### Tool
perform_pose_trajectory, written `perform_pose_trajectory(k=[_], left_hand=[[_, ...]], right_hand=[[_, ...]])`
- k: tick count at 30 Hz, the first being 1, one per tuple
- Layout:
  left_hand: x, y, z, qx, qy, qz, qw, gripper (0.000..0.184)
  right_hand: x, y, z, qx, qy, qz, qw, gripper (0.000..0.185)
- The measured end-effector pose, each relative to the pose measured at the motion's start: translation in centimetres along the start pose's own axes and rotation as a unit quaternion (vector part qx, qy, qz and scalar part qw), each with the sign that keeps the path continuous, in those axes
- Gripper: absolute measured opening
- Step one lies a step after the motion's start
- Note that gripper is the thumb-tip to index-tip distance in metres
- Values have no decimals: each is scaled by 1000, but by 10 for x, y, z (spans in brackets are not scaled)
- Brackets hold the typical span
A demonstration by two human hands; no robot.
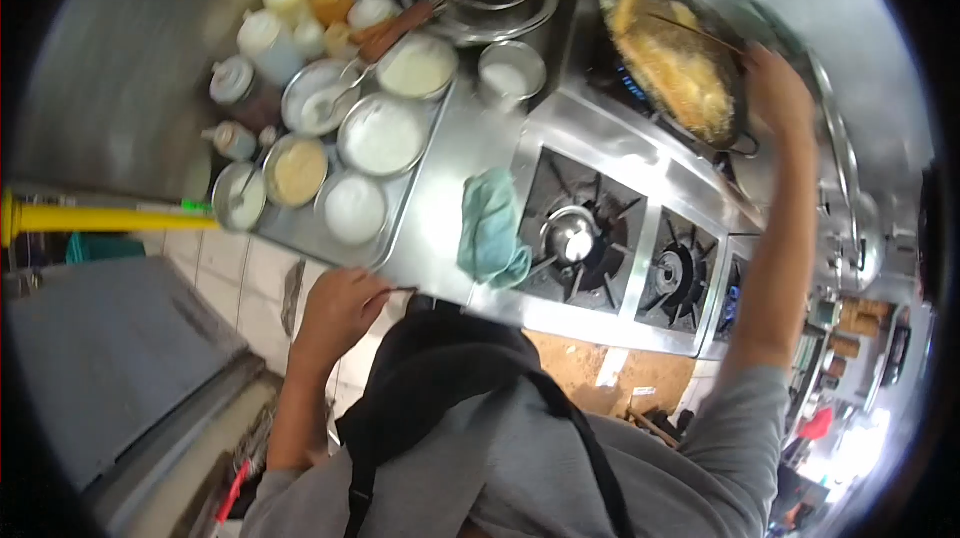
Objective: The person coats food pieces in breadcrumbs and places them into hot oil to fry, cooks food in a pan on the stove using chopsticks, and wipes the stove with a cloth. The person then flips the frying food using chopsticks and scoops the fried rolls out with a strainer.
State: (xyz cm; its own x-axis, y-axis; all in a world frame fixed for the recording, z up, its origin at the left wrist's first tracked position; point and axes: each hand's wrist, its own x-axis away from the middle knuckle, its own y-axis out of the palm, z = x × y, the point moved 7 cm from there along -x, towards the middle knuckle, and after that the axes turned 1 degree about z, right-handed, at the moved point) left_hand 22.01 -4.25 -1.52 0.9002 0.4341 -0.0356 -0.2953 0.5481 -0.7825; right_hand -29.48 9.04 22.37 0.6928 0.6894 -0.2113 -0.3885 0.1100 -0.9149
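Right hand (778, 93), at two o'clock, was closed, pinching a long thin dark stick (700, 33) whose far part reached over the golden-brown fried food (675, 63). The food lay in bubbling oil in the dark oval pan (735, 123) at one to two o'clock; blue flame showed beside it. Left hand (345, 308), at eight o'clock, was near the metal tray (385, 238), fingers bent; a short dark sliver (403, 289) showed at its fingertips, grip unclear. Round metal bowls of pale contents (383, 134) stood on the tray at ten o'clock. Folded green cloth (490, 228) lay near centre, beside the black burner grate (575, 233) at three o'clock.
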Motion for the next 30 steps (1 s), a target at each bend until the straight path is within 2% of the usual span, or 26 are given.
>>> perform_pose_trajectory(k=[2, 3, 4, 6, 8, 9, 13, 15, 20, 22, 26, 28, 30], left_hand=[[5, 5, -5, 6, -7, -4, 1000, 10], [4, 7, -2, 22, 14, 2, 1000, 11], [0, 7, 2, 37, 42, 11, 998, 11], [2, 9, 5, 28, 69, 9, 997, 11], [3, 12, 6, 33, 67, -5, 997, 11], [4, 14, 3, 25, 70, -9, 997, 10], [4, 6, 5, 21, 56, -4, 998, 9], [5, 7, 5, 14, 60, -4, 998, 10], [1, 16, 9, -3, 60, -31, 998, 11], [-2, 22, 9, 10, 68, -32, 997, 11], [-10, 25, 14, 14, 66, -40, 997, 12], [-12, 26, 16, 12, 68, -35, 997, 12], [-15, 27, 16, 14, 61, -35, 997, 12]], right_hand=[[22, 30, 64, -40, -82, -10, 996, 28], [40, 26, 69, -49, -73, -12, 996, 27], [48, 19, 66, -45, -68, -8, 997, 27], [67, 23, 65, -2, -2, -80, 997, 26], [68, 37, 66, -26, -9, -73, 997, 25], [70, 33, 54, -12, -1, -112, 994, 24], [68, 38, 56, -30, -13, -78, 996, 21], [67, 42, 53, -48, -9, -141, 989, 20], [58, 42, 47, -38, 21, -149, 988, 20], [47, 57, 42, -93, 2, -163, 982, 20], [24, 81, 31, -115, -12, -165, 979, 24], [19, 76, 17, -47, -25, -133, 990, 25], [10, 74, 18, -62, -2, -130, 990, 28]])
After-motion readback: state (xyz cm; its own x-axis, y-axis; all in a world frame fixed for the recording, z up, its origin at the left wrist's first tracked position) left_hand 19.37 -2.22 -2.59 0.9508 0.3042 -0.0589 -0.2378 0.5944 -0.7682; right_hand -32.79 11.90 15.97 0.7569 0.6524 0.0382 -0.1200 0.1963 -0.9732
